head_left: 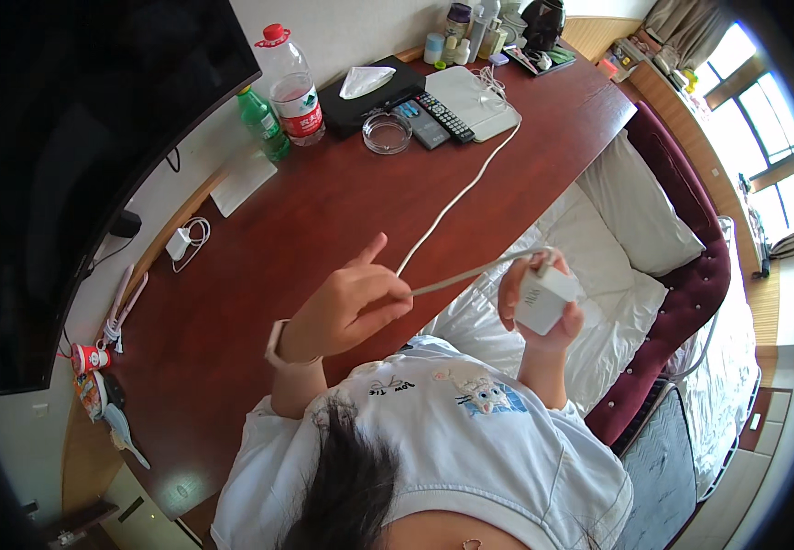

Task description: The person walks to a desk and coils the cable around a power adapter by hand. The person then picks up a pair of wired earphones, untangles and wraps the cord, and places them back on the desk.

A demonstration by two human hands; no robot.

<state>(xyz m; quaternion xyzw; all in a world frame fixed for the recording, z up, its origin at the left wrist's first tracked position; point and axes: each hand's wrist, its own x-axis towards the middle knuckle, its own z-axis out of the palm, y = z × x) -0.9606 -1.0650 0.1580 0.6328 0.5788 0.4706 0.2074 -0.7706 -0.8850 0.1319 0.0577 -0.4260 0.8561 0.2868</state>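
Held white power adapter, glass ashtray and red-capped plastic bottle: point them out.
Held white power adapter [547, 302], head view: broad face.
Glass ashtray [388, 135], head view: inner base.
Red-capped plastic bottle [300, 104], head view: label.

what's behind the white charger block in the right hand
Behind the boxy white plastic charger, the right hand shows at its left and lower edges, with crumpled white bedding farther back. The charger's far side and the hand's parts directly behind it are covered.
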